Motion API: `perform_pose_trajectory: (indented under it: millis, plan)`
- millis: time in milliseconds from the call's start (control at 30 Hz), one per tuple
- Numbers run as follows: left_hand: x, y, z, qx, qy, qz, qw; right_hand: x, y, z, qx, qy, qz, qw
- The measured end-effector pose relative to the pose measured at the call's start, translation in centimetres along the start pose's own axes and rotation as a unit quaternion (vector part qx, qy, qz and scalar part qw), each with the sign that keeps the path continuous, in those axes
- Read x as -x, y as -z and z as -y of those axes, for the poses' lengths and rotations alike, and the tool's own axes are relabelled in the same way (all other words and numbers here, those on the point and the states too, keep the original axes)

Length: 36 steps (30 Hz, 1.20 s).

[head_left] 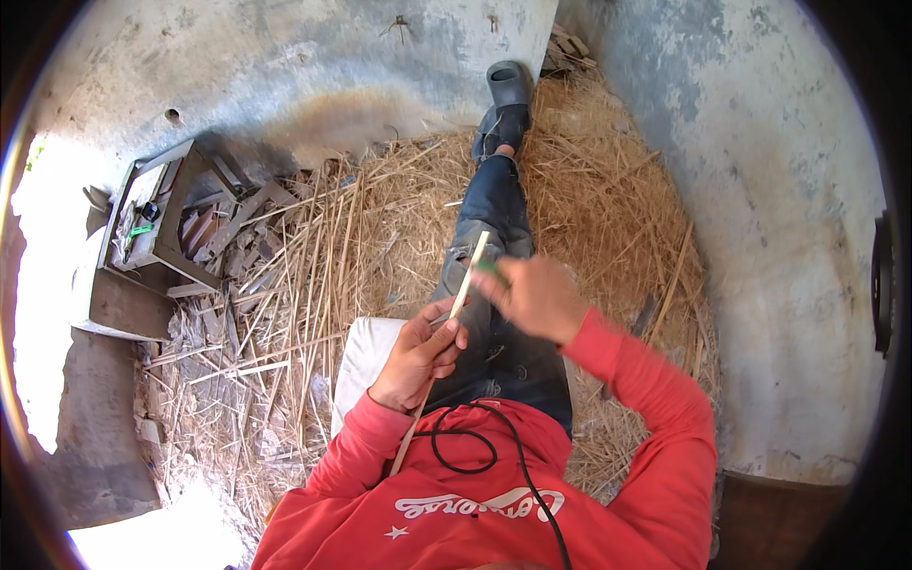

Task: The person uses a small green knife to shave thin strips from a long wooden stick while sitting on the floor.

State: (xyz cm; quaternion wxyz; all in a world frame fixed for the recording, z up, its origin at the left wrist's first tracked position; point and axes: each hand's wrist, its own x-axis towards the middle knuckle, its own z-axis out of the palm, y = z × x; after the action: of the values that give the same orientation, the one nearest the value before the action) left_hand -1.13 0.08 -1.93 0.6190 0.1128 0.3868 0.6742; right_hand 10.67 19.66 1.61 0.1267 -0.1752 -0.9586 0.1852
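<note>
Wearing a red sweatshirt, cut off below; pinching a pale strip in the left hand; clasping an indistinct green object in the blurred right hand.

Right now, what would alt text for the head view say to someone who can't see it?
A person in red grips a pale strip in the left hand; the blurred right hand holds a green object near the strip's upper part. Loose strips and straw-like scraps surround legs in jeans.
</note>
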Motion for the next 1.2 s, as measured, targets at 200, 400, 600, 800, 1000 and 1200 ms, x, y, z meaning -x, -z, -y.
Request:
perform_pose_trajectory:
  millis: [200, 400, 600, 800, 1000, 1200]
  plan:
    - [-0.2, 0.0, 0.2, -0.005, 0.0, -0.012, 1.0, 1.4, -1.2, 0.4, -0.008, 0.039, 0.052, 0.998]
    - [-0.3, -0.2, 0.1, -0.023, -0.017, 0.003, 1.0, 1.5, -0.8, 0.8, -0.013, 0.029, 0.033, 0.999]
    - [-0.3, -0.3, 0.4, -0.024, -0.027, -0.007, 0.999, -0.7, 0.1, -1.3, -0.022, -0.014, -0.005, 1.0]
    - [-0.4, -0.4, 0.2, -0.044, -0.041, -0.021, 0.998, -1.8, 0.5, -1.5, -0.008, -0.048, -0.017, 0.999]
    - [-0.3, -0.2, 0.6, -0.039, -0.043, -0.028, 0.998, -0.8, 0.0, -1.1, -0.007, -0.033, 0.016, 0.999]
    - [-0.2, 0.1, 0.5, -0.021, -0.039, -0.02, 0.999, 0.4, -0.6, 0.0, -0.017, -0.011, 0.05, 0.999]
